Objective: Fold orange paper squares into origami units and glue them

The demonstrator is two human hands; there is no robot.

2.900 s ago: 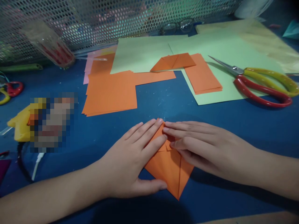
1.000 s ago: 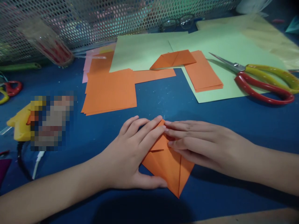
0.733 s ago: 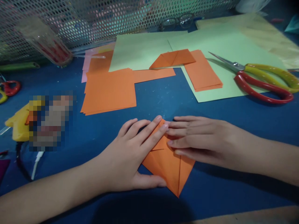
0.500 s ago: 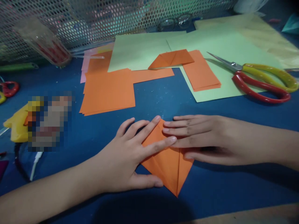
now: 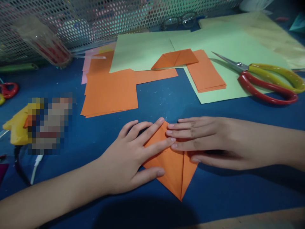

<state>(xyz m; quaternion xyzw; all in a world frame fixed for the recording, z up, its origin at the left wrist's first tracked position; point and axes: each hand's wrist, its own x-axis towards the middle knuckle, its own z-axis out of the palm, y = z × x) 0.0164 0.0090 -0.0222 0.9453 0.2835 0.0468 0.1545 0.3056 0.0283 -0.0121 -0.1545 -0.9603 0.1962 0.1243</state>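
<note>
Left hand (image 5: 134, 154): palm down, fingers and thumb spread apart; laid over the left side of the folded orange paper (image 5: 173, 174), index fingertip just beside that of the right hand (image 5: 219, 140).
Right hand: palm down, fingers extended and near one another, thumb apart from them; several fingertips rest on the paper's right side.
Folded orange paper: beneath the fingers of both hands, on the blue table (image 5: 157, 101); one pointed corner faces the person, a folded edge running to it.
Yellow item (image 5: 17, 127): left of the left hand, well apart; beside it, a blurred object (image 5: 52, 124), details hidden.
Orange square sheets (image 5: 111, 92): stacked beyond the left hand.
Scissors (image 5: 245, 80): beyond the right hand, one handle red, one yellow.
Narrow orange sheets (image 5: 207, 71): stacked beyond the right hand's fingers, upon green paper (image 5: 226, 41).
Clear container (image 5: 53, 51): far beyond the left hand, leftward; red contents.
Eyeglasses (image 5: 188, 20): far beyond both hands, near the perforated screen (image 5: 95, 19).
</note>
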